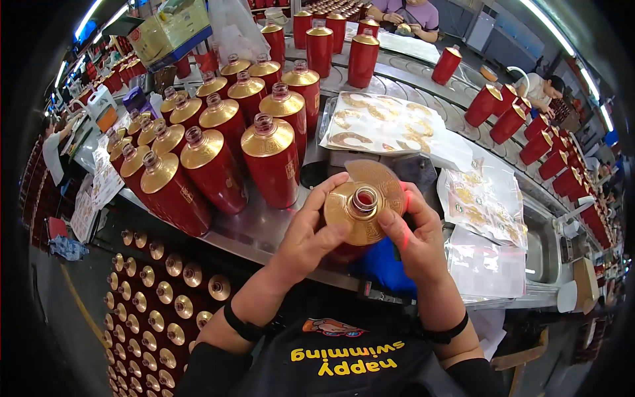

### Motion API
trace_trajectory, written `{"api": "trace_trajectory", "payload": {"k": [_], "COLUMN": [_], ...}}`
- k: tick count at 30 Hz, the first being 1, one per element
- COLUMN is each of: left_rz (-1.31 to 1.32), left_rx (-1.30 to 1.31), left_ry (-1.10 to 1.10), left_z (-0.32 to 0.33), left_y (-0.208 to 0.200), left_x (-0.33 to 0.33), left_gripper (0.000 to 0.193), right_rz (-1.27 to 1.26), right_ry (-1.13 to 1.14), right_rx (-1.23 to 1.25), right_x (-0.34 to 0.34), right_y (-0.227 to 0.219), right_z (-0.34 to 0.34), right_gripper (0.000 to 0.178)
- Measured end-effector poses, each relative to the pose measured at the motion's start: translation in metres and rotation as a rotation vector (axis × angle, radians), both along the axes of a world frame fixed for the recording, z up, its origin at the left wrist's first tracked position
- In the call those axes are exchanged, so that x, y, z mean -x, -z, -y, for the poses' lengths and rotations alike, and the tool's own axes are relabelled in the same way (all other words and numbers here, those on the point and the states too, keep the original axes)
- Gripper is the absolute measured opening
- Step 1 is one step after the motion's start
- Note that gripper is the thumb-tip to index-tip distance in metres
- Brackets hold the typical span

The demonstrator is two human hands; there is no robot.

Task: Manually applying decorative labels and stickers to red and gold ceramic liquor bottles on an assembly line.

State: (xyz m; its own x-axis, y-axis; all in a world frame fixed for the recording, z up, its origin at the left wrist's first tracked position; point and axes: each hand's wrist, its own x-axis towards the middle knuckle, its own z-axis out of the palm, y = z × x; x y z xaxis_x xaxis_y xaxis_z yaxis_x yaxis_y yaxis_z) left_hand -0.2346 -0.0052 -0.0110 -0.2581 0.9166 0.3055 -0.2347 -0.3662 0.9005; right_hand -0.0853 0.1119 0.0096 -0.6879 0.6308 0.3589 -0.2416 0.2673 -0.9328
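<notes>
A red bottle with a gold shoulder (pixel 350 223) and an uncapped clear neck stands in front of me, its mouth tipped toward me. My left hand (pixel 305 233) wraps around its left side, thumb lying on the gold shoulder. Along the far right of that shoulder runs a curved gold patterned decal (pixel 376 175), partly lifted off the surface. My right hand (pixel 422 239) pinches the decal's right end, its thumb pressing down on the shoulder. Red light falls on the right fingers. The bottle's lower body is mostly hidden by my hands.
Several red bottles (pixel 271 162) crowd the metal table at left; more fill the lower left (pixel 157 321). Decal sheets (pixel 380 126) lie beyond my hands, with clear plastic packets (pixel 486 205) at right. Bottles ride a curved conveyor (pixel 456 96). A blue cloth (pixel 387 264) hangs beside the bottle.
</notes>
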Motion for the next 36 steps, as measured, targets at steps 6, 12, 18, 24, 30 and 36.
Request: {"api": "trace_trajectory", "payload": {"k": [6, 12, 18, 24, 30, 36], "left_rz": [0.015, 0.056, 0.067, 0.078, 0.077, 0.087], "left_rx": [0.01, 0.016, 0.025, 0.044, 0.022, 0.031], "left_ry": [0.057, 0.052, 0.055, 0.046, 0.042, 0.036], "left_z": [-0.0001, -0.0012, -0.0016, -0.0025, -0.0037, -0.0035], "left_y": [0.0006, 0.0001, -0.0011, 0.001, 0.0031, 0.002], "left_x": [0.0049, 0.0045, 0.0041, 0.0044, 0.0041, 0.0035], "left_gripper": [0.069, 0.07, 0.07, 0.071, 0.072, 0.067], "right_rz": [0.006, -0.001, -0.007, -0.011, -0.016, -0.022], "right_ry": [0.03, 0.005, -0.015, -0.029, -0.039, -0.059], "right_rx": [-0.129, -0.091, -0.022, 0.041, 0.086, 0.136], "right_x": [-0.0002, -0.0003, 0.0, 0.0005, 0.0003, 0.0009], "right_y": [0.0041, 0.0051, 0.0042, 0.0056, 0.0075, 0.0078], "right_z": [-0.0017, -0.0027, -0.0015, -0.0023, -0.0033, -0.005], "right_gripper": [0.018, 0.018, 0.017, 0.017, 0.018, 0.019]}}
